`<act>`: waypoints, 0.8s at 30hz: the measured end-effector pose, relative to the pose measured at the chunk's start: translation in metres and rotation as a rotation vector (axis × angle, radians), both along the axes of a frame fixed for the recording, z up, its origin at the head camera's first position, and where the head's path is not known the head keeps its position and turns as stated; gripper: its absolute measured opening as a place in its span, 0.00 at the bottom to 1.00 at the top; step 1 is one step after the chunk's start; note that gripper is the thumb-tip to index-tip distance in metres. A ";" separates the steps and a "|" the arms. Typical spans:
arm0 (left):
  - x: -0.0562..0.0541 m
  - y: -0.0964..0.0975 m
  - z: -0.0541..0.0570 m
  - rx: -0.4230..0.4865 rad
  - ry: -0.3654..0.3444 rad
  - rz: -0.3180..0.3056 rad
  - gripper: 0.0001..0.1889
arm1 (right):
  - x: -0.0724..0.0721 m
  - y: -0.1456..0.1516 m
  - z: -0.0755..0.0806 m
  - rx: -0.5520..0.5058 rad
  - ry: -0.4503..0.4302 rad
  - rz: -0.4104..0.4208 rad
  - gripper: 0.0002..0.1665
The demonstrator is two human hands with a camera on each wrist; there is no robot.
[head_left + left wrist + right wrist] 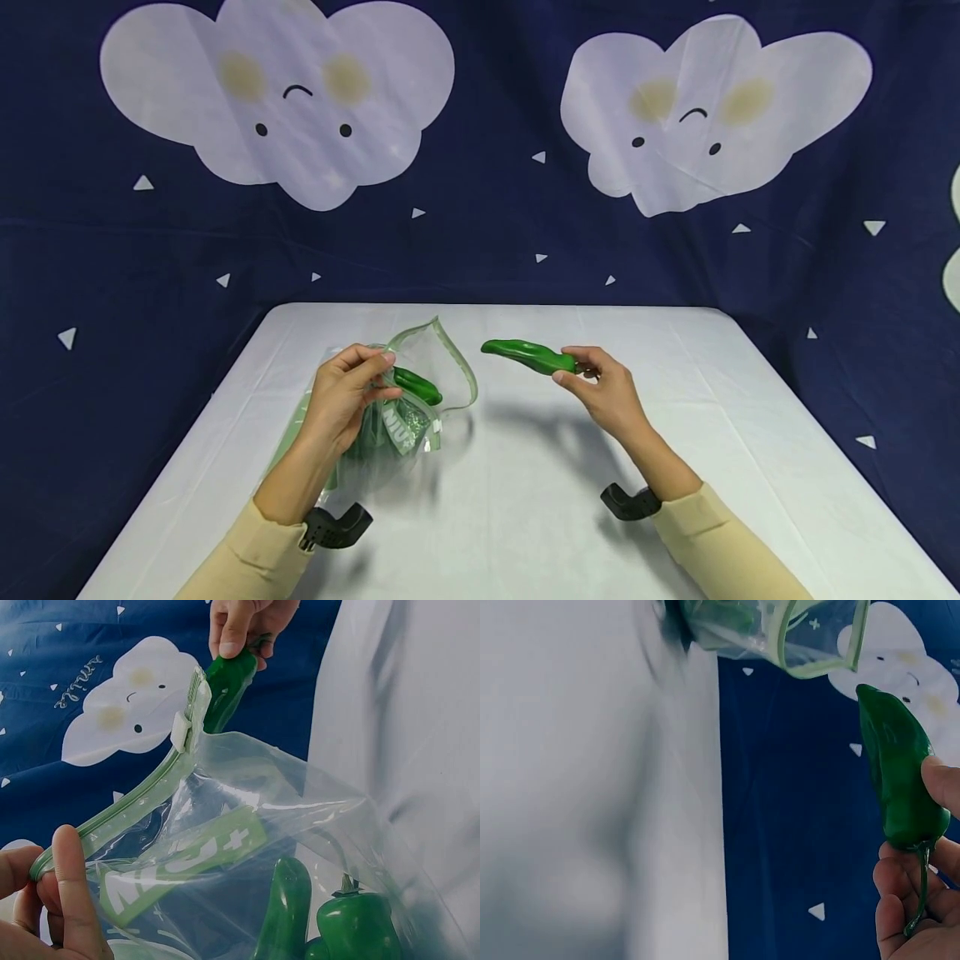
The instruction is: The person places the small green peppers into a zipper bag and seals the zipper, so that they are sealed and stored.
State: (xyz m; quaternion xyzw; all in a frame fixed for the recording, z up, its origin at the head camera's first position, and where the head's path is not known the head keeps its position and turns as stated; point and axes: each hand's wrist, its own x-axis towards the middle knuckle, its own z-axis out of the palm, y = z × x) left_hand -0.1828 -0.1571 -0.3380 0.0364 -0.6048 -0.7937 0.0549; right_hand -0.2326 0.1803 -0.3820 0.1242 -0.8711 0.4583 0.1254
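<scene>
My left hand [341,396] pinches the green rim of a clear zip bag [247,761], whose mouth gapes toward the right. Inside the bag lie green peppers [283,911], seen through the plastic in the left wrist view. My right hand [603,392] grips another long green pepper [528,354] by its stem end, thumb on one side and fingers on the other. This pepper is held in the air, its tip pointing left at the bag's opening, with a gap between them in the head view. A white slider [180,732] sits on the bag's green zip strip.
A white-covered table [525,500] lies under both hands. Behind it hangs a dark blue cloth [480,242] with cloud prints. Dark wrist devices [337,527] are worn at both cream sleeves.
</scene>
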 end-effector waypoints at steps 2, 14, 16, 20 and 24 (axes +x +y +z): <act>0.000 0.000 0.000 -0.002 0.000 -0.002 0.07 | 0.003 -0.003 0.002 0.001 0.007 0.012 0.25; 0.000 0.000 0.000 0.005 -0.002 -0.005 0.07 | 0.013 -0.026 0.005 0.015 0.051 0.062 0.24; 0.001 0.000 0.000 0.009 -0.003 -0.007 0.07 | 0.013 -0.032 0.005 0.017 0.057 0.071 0.24; 0.001 0.001 0.001 0.020 -0.004 0.001 0.07 | 0.014 -0.043 0.008 0.020 0.065 0.090 0.25; 0.001 0.001 0.001 0.021 -0.004 0.006 0.07 | 0.015 -0.054 0.010 0.037 0.064 0.099 0.25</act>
